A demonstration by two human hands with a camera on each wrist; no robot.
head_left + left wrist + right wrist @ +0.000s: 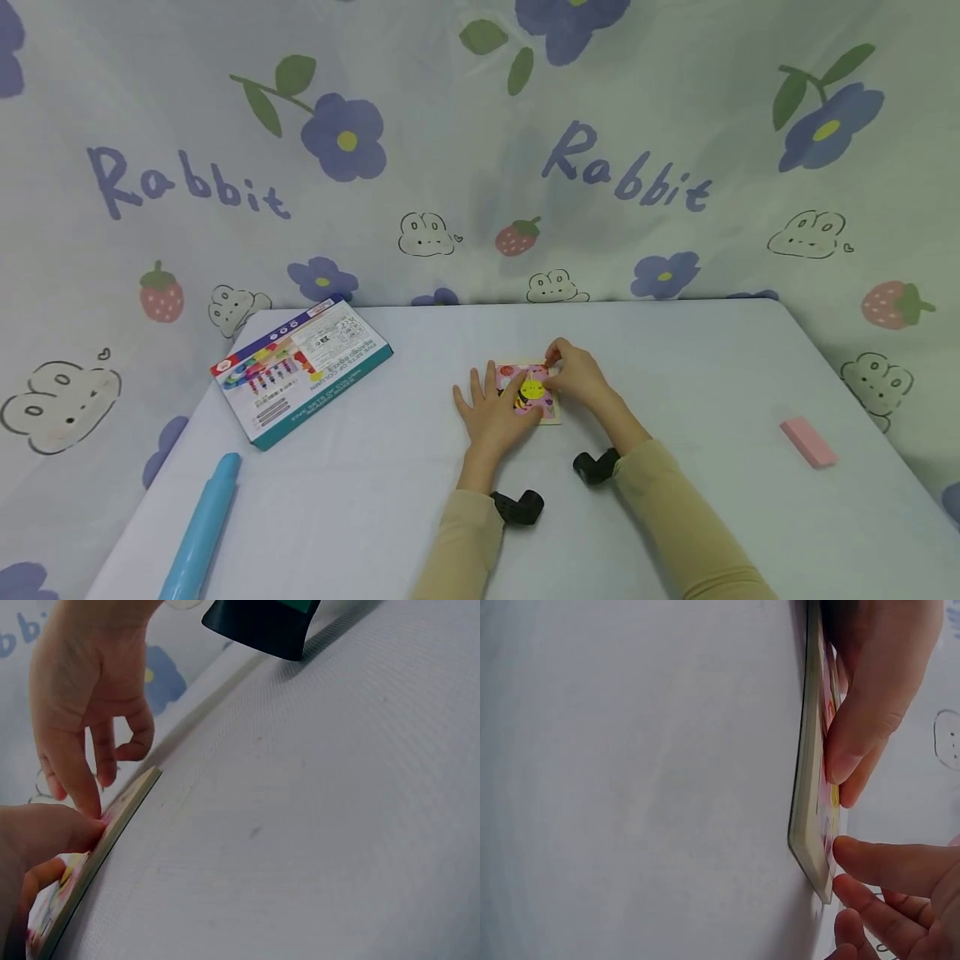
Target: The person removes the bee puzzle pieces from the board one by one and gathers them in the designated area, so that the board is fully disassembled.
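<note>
A small square jigsaw puzzle (pixel 552 410) with a yellow bee on pink lies flat on the white table, its pale board edge (pixel 802 802) showing from the side. My left hand (pixel 495 419) rests across its left part with fingers spread; the thumb (pixel 847 754) presses on the picture and covers some of it. At the far right corner, my right hand (pixel 580 375) has its thumb (pixel 855 851) and index fingertip close together on the puzzle, bent around that corner. Its other fingers hang loosely curled. The exact piece between them is hidden.
A flat printed box (pixel 300 375) lies at the back left of the table. In front of it is a light blue tube-shaped object (pixel 201 529). A pink block (pixel 808 442) lies at the right. Behind the table hangs a patterned cloth (pixel 450 150).
</note>
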